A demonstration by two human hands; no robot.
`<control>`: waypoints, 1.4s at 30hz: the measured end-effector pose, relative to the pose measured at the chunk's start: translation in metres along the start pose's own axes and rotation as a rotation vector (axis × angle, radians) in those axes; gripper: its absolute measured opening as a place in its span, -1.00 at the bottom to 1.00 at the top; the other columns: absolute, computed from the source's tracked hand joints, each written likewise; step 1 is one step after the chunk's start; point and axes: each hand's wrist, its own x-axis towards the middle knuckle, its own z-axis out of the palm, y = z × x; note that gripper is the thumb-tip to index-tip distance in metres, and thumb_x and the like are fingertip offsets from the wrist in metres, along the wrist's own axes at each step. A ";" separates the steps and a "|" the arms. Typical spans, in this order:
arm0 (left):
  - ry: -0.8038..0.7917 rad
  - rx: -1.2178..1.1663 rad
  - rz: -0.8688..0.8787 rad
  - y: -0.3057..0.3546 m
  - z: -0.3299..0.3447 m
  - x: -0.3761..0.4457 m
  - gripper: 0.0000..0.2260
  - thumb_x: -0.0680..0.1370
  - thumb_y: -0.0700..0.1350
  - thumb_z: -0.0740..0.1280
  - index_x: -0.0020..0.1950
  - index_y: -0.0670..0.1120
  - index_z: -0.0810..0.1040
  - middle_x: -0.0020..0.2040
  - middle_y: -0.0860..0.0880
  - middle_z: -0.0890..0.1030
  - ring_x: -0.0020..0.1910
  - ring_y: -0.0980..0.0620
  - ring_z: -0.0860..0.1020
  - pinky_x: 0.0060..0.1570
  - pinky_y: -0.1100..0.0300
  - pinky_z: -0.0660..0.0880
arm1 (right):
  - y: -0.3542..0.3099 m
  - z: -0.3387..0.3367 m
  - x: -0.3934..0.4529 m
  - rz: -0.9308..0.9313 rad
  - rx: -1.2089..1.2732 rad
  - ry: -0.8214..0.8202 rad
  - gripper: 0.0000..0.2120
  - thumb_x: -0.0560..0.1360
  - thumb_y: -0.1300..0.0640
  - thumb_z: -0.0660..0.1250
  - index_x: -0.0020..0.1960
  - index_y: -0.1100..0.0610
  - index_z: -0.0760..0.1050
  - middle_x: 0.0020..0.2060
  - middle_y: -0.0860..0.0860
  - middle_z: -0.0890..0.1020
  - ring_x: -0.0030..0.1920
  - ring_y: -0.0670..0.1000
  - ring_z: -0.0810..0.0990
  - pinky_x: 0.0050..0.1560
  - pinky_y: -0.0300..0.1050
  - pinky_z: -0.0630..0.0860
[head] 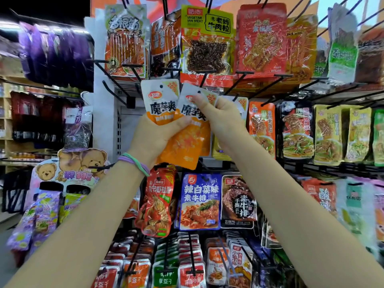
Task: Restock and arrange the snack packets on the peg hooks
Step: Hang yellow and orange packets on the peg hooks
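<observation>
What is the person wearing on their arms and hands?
Both arms are bare, with no sleeves and no gloves. The left hand has thin purple and green bands around its wrist. The right hand wears nothing that shows.

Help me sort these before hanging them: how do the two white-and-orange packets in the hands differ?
The left packet stands nearly upright, while the right packet tilts clockwise. The left packet is gripped only at its bottom by the left hand; the right packet is also pinched at its top by the right hand. The left packet's lower part is hidden by the hand, while the right packet's orange lower half shows. Both share the same print and a punched hang hole.
</observation>
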 end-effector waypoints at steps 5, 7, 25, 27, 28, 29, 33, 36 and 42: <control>0.061 -0.068 -0.040 -0.009 0.015 0.015 -0.80 0.46 -0.33 0.53 -0.03 -0.08 0.65 -0.08 -0.06 0.74 -0.06 -0.05 0.72 0.00 -0.08 0.64 | 0.001 -0.007 0.022 0.019 -0.052 0.082 -0.45 0.59 -0.22 0.29 -0.09 0.33 0.47 -0.12 0.39 0.59 -0.22 0.20 0.57 -0.17 0.01 0.56; 0.100 -0.057 -0.046 -0.012 0.025 0.017 -0.74 0.39 -0.28 0.59 -0.02 -0.04 0.66 -0.01 -0.10 0.74 0.01 -0.12 0.72 0.07 -0.16 0.63 | 0.002 -0.005 0.029 0.029 -0.087 0.137 -0.54 0.61 -0.16 0.31 -0.18 0.24 0.40 -0.29 0.17 0.45 -0.30 0.03 0.41 -0.29 -0.15 0.35; 0.267 0.018 -0.021 -0.026 0.031 0.032 -0.72 0.36 -0.18 0.64 -0.01 0.00 0.66 0.01 -0.07 0.74 0.00 -0.07 0.72 0.08 -0.16 0.65 | 0.011 -0.004 0.055 -0.025 0.047 0.159 -0.37 0.37 -0.20 0.49 -0.02 0.40 0.54 -0.22 0.25 0.57 -0.22 0.13 0.50 -0.22 0.15 0.48; 0.278 0.054 -0.024 -0.025 0.033 0.029 -0.75 0.41 -0.21 0.62 -0.05 0.03 0.65 -0.01 -0.05 0.73 -0.01 -0.05 0.71 0.08 -0.13 0.65 | 0.010 -0.006 0.054 -0.007 0.040 0.157 -0.55 0.47 -0.09 0.50 -0.05 0.34 0.59 -0.17 0.31 0.61 -0.21 0.20 0.56 -0.17 0.20 0.54; 0.276 0.063 -0.028 -0.026 0.033 0.027 -0.77 0.42 -0.21 0.60 -0.04 0.02 0.64 -0.01 -0.05 0.73 -0.01 -0.05 0.71 0.08 -0.12 0.65 | 0.011 -0.007 0.053 -0.005 0.044 0.157 -0.62 0.50 -0.05 0.49 -0.06 0.32 0.61 -0.15 0.32 0.63 -0.19 0.28 0.61 -0.14 0.22 0.57; 0.269 0.063 -0.033 -0.027 0.033 0.025 -0.78 0.43 -0.21 0.60 -0.03 0.01 0.65 0.00 -0.06 0.73 -0.01 -0.05 0.71 0.08 -0.13 0.66 | 0.012 -0.009 0.053 -0.007 0.059 0.150 -0.69 0.51 -0.01 0.48 -0.09 0.27 0.63 -0.11 0.33 0.66 -0.11 0.35 0.65 -0.09 0.28 0.61; 0.279 0.069 -0.053 -0.026 0.033 0.025 -0.75 0.43 -0.20 0.60 0.05 -0.07 0.66 0.03 -0.07 0.73 -0.01 -0.04 0.71 0.08 -0.11 0.66 | 0.012 -0.007 0.051 0.015 0.109 0.133 -0.66 0.47 -0.02 0.50 -0.14 0.28 0.60 -0.11 0.31 0.66 0.00 0.32 0.66 0.06 0.42 0.56; 0.271 0.083 -0.038 -0.023 0.034 0.026 -0.74 0.43 -0.20 0.59 0.05 -0.03 0.63 0.01 -0.01 0.71 0.00 0.00 0.70 0.07 -0.07 0.66 | 0.010 -0.007 0.051 0.037 0.108 0.129 -0.56 0.42 -0.07 0.51 -0.09 0.34 0.57 -0.17 0.25 0.61 -0.05 0.26 0.63 0.10 0.43 0.55; 0.266 0.108 -0.020 -0.025 0.032 0.025 -0.75 0.43 -0.20 0.60 0.03 -0.02 0.64 -0.05 0.04 0.71 -0.05 0.05 0.70 0.00 0.02 0.67 | 0.013 -0.010 0.050 0.064 0.189 0.084 -0.85 0.54 0.09 0.46 -0.15 0.14 0.63 -0.02 0.28 0.71 -0.07 0.22 0.69 0.05 0.33 0.62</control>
